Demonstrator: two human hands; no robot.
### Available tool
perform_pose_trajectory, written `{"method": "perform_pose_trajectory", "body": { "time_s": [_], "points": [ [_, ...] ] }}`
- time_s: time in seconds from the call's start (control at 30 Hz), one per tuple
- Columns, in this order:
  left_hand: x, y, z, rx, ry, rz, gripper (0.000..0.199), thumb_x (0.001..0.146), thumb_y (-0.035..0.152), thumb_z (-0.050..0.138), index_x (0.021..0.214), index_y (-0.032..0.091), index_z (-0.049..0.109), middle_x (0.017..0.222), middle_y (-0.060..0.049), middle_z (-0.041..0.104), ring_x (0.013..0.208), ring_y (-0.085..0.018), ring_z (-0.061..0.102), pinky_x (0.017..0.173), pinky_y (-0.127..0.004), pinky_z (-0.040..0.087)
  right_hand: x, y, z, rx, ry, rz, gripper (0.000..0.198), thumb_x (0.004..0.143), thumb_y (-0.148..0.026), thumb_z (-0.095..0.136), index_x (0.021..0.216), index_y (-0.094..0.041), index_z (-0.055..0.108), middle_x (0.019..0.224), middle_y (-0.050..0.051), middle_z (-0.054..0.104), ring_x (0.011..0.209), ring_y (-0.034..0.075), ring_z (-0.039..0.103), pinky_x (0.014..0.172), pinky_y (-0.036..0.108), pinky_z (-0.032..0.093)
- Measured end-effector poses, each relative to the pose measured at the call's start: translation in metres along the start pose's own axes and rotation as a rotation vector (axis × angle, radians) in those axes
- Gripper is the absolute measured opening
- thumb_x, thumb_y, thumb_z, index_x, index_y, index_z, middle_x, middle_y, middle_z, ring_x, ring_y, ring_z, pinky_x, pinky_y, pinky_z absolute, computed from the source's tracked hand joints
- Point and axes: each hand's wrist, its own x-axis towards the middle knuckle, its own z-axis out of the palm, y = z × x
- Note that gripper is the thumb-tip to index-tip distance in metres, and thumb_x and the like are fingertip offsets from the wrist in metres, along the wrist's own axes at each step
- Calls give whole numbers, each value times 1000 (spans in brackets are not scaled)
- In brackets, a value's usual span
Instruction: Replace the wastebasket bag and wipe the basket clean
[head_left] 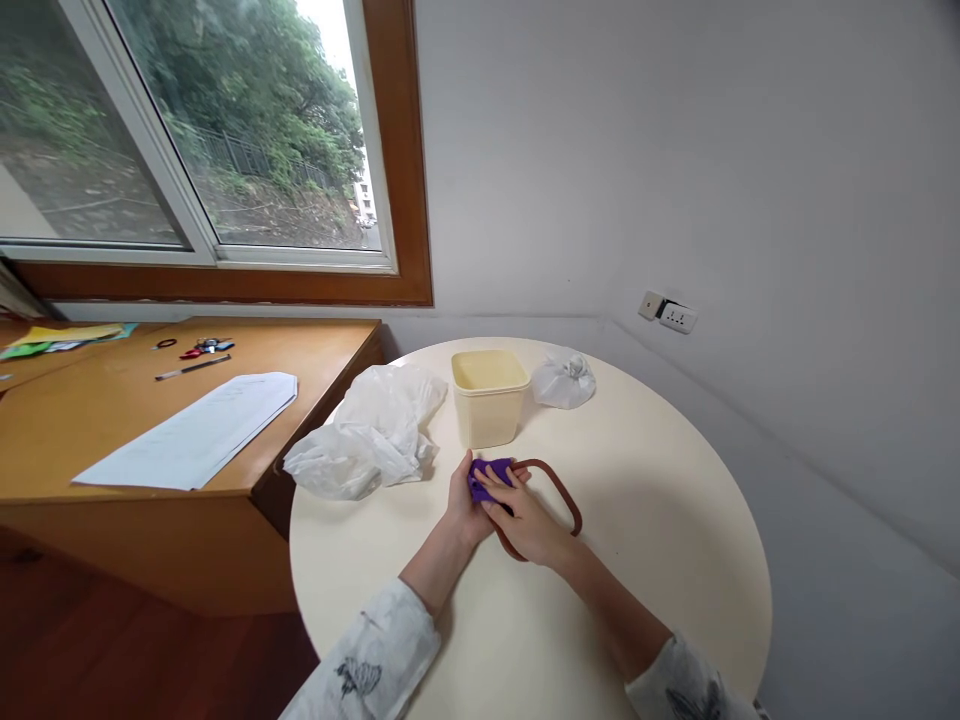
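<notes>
Over the round table, both hands hold a small purple fabric bundle (481, 491), mostly covered by my fingers. A brown cord-like strap (563, 492) runs from it and loops round to the right, passing under my right hand. My left hand (466, 507) cradles the bundle from below and from the left, its fingers partly hidden. On top lies my right hand (529, 522), gripping the bundle with its fingers spread across it. Whether the bundle is a folded bag or another item I cannot tell. Just beyond my hands stands a cream plastic bin (490, 418).
The white round table (675, 540) bears a crumpled white plastic bag (375, 430) on the left and a knotted white bag (562, 380) right of the bin. A wooden desk (330, 350) adjoins on the left, with paper sheets (195, 430), a pen (193, 368) and scissors (199, 349).
</notes>
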Motion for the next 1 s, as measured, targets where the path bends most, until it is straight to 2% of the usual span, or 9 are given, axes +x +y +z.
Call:
{"method": "perform_pose_trajectory", "body": {
  "time_s": [0.13,0.23,0.33,0.47,0.6,0.77,0.87,0.93,1.0],
  "points": [
    [4,1,-3,1,19,17,46,79,45,49,102,5,57,98,-18,66,98,-29,61,86,-40,45,-13,-3,-10,-38,-108,-120,43,90,-25,36,133,-26,39,141,-2,35,136,20,16,111,45,14],
    [5,0,-1,66,69,17,36,81,31,50,105,5,56,102,-18,65,100,-25,61,85,-34,47,-23,-3,-16,-92,-154,-123,44,89,-23,37,132,-24,40,141,-1,33,136,20,16,112,45,9],
    [5,-3,2,138,99,9,27,82,19,49,106,8,56,108,-16,64,103,-22,60,87,-30,47,-32,-4,-21,-100,-200,-132,45,88,-20,37,133,-24,39,140,-1,35,134,19,21,112,45,3],
    [6,-7,4,188,98,27,23,83,18,50,103,9,57,112,-16,62,108,-21,58,89,-28,47,-42,-8,-28,-102,-251,-176,42,89,-20,36,130,-25,44,137,0,40,131,18,30,112,46,-2],
    [7,-8,4,247,112,37,22,84,19,50,102,8,57,112,-18,62,110,-22,56,90,-29,47,-53,-11,-35,-87,-267,-176,40,89,-19,35,126,-25,50,132,0,47,128,18,36,112,46,-2],
    [11,-8,1,269,62,60,25,85,18,49,105,5,56,116,-21,59,110,-24,56,93,-30,46,-66,-1,-34,-73,-186,-98,36,85,-19,38,111,-24,63,124,1,56,127,23,36,109,50,9],
    [12,-7,0,251,73,84,26,85,18,49,106,5,55,120,-21,56,111,-25,55,95,-31,46,-72,9,-30,-85,-89,-122,32,80,-13,39,87,-23,69,105,2,67,108,21,53,103,43,25],
    [13,-6,-1,247,81,104,25,85,19,49,106,5,56,121,-21,56,110,-25,56,94,-31,46,-75,16,-28,-118,4,-120,29,77,-12,39,72,-21,66,94,2,69,95,18,57,93,38,34],
    [14,-5,-2,248,87,122,25,86,18,48,105,6,56,121,-20,56,109,-25,56,94,-31,47,-75,25,-29,-183,131,-87,26,77,-14,39,64,-19,61,87,4,67,88,17,57,85,35,36]
  ]
}}
